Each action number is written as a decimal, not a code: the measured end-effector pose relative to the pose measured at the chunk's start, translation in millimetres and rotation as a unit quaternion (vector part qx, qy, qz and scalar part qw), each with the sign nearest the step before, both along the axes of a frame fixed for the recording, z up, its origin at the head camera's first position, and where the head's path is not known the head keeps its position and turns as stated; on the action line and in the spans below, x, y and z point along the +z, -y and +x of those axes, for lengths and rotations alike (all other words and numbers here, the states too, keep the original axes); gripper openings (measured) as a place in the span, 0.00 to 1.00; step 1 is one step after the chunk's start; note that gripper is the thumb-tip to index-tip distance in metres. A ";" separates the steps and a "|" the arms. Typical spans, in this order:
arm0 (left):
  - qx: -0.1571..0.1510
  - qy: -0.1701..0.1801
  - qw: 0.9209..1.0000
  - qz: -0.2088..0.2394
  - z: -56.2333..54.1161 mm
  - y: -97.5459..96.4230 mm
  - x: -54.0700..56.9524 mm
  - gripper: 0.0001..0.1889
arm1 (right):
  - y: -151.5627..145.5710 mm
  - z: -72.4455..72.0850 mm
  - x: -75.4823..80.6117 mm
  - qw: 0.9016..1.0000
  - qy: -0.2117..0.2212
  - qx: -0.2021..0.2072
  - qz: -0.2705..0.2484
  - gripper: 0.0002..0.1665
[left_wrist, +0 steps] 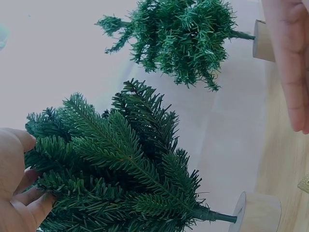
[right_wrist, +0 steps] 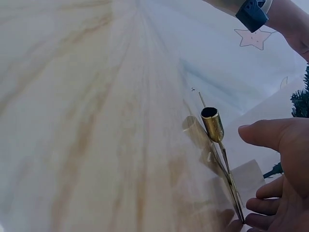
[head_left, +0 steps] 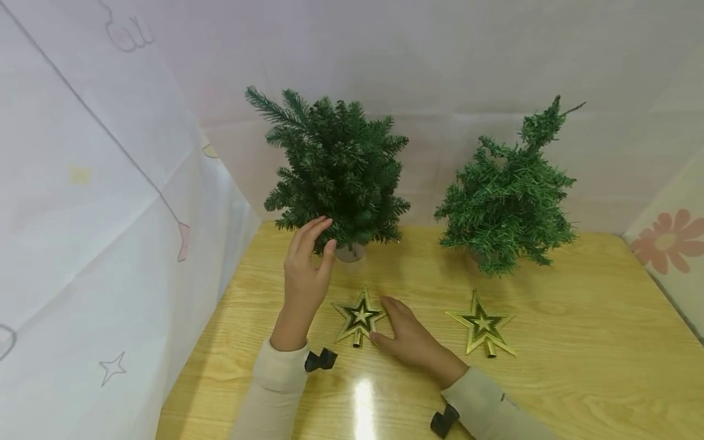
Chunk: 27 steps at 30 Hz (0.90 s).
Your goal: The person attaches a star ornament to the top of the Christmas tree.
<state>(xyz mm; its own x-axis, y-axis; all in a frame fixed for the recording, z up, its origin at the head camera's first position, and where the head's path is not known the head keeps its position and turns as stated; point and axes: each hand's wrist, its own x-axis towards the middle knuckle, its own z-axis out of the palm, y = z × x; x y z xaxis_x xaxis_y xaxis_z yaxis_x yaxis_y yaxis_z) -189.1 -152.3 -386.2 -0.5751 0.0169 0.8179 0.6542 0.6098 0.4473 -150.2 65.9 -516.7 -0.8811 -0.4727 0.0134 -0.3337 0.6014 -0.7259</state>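
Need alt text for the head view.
A person's right hand is beside a gold star on a wood-grain table; the left hand is raised by a dark green artificial tree. At right, a second gold star lies near a lighter green tree.

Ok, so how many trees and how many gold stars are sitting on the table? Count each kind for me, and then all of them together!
Green trees: 2
Gold stars: 2
Total: 4
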 end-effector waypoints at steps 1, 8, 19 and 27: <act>0.001 0.000 1.000 0.000 0.1 0.1 0.2 0.19 | -0.3 -0.4 -1.4 1.000 -0.002 0.002 0.001 0.52; 0.011 0.006 1.000 0.004 2.0 0.9 1.8 0.19 | -1.9 -2.4 -7.6 1.000 -0.012 0.012 0.020 0.50; 0.012 0.005 1.000 0.005 2.9 -0.1 1.6 0.19 | -4.1 -4.3 -9.1 0.997 -0.061 0.017 0.050 0.47; 0.008 0.004 1.000 0.006 2.0 -0.1 0.5 0.19 | -4.8 -5.0 -10.3 0.996 -0.073 0.020 0.053 0.46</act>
<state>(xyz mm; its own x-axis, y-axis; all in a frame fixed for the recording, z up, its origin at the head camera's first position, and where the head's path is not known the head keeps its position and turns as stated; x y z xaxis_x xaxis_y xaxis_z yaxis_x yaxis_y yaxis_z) -187.1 -152.2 -385.7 -0.5819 -0.0034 0.8133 0.6401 0.6149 0.4606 -155.1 70.7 -527.0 -0.8536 -0.5135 0.0882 -0.4564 0.6554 -0.6018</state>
